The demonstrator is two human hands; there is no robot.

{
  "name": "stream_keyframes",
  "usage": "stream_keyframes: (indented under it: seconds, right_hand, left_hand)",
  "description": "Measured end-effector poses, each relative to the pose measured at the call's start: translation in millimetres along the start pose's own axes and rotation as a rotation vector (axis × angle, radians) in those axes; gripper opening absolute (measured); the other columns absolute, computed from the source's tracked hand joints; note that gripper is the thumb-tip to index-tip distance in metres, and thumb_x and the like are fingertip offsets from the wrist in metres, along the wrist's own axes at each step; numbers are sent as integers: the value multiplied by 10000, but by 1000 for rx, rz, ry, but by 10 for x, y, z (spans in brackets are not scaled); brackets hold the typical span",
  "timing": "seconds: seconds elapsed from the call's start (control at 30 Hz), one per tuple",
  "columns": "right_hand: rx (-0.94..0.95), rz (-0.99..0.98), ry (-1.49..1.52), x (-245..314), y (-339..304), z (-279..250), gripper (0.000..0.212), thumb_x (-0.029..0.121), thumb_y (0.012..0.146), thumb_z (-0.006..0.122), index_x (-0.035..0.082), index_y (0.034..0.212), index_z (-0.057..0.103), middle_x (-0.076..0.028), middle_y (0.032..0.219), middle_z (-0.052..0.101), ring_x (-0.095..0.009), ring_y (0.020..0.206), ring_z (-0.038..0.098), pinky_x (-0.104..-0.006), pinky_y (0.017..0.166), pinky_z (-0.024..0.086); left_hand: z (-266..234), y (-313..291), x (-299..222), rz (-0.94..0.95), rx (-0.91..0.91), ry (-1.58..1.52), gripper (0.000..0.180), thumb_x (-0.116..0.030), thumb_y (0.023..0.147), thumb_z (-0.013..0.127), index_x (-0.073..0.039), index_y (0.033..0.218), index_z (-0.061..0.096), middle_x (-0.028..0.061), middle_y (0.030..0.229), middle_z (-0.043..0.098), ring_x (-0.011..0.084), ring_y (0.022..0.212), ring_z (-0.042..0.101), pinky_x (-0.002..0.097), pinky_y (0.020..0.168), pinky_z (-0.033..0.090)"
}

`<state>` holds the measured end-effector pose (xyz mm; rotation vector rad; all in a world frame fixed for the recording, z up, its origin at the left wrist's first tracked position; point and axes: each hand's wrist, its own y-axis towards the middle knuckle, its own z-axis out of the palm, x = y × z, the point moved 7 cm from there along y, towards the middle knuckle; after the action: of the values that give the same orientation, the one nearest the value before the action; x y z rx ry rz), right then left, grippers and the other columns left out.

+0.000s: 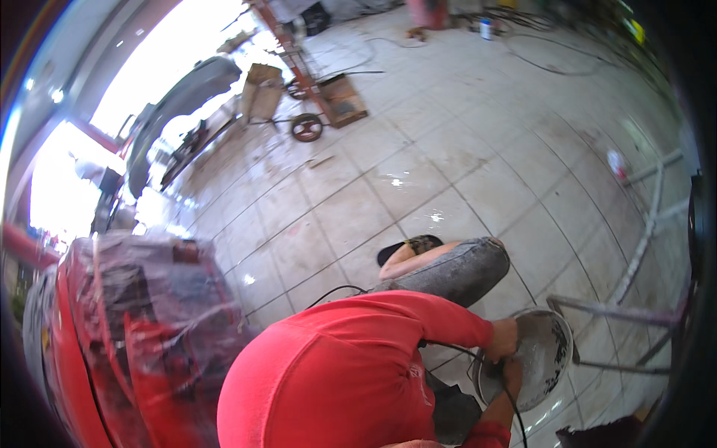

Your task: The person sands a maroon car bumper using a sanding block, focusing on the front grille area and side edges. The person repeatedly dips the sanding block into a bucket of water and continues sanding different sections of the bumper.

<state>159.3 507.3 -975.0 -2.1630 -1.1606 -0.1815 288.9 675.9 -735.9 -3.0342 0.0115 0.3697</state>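
Observation:
A round, pale bucket (565,328) stands on the floor at lower right, with greyish, wet-looking contents and dark smears inside its wall. At its near left rim my left hand (502,340), in a red sleeve, is closed with its fingers curled down. Just below it my right hand (512,375) reaches in from the lower edge, also closed. Both hands meet over a small dark thing, mostly hidden by the fingers. A black cord (515,414) runs past my hands and loops by the rim. My bent leg in grey jeans (463,272) is beside the bucket.
A red body, perhaps a vehicle (149,336), is wrapped in clear plastic at left. A hand truck (306,127) and a grey bumper-like panel (175,104) stand farther back. A metal frame (620,310) is right of the bucket. Cables (556,71) lie across the tiled floor.

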Motion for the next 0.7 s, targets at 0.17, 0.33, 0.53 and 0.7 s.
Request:
stream_keyframes:
  seconds: [0.17, 0.33, 0.53, 0.7]
  right_hand:
    - [34, -125, -281, -172, 241, 451, 429, 375, 972, 654, -15, 1100, 776, -268, 1141, 750, -433, 1154, 705, -517, 982, 546]
    - [116, -170, -438, -158, 371, 420, 412, 363, 971, 635, -12, 1064, 778, -273, 1109, 752, -441, 1119, 713, -523, 955, 557]
    - [144, -201, -531, -369, 540, 429, 397, 348, 969, 613, -9, 1021, 780, -280, 1071, 754, -451, 1077, 724, -530, 922, 569]
    - [114, -174, -605, -334, 613, 415, 377, 352, 974, 617, 17, 993, 789, -240, 1030, 769, -425, 1039, 746, -528, 890, 587]
  left_hand:
    - [172, 158, 46, -79, -12, 53, 284, -440, 722, 829, -186, 850, 844, 40, 861, 806, 246, 872, 783, 399, 764, 570]
    - [122, 171, 83, -131, -2, 161, 276, -449, 783, 759, -228, 925, 845, 15, 934, 815, 229, 933, 781, 408, 800, 578]
    - [260, 343, 154, -124, -49, 190, 224, -418, 797, 728, -265, 917, 839, -4, 946, 816, 222, 947, 780, 428, 806, 587]
    - [87, 245, 127, -119, -73, 144, 181, -372, 771, 718, -271, 870, 831, -3, 920, 814, 221, 936, 780, 425, 803, 592]
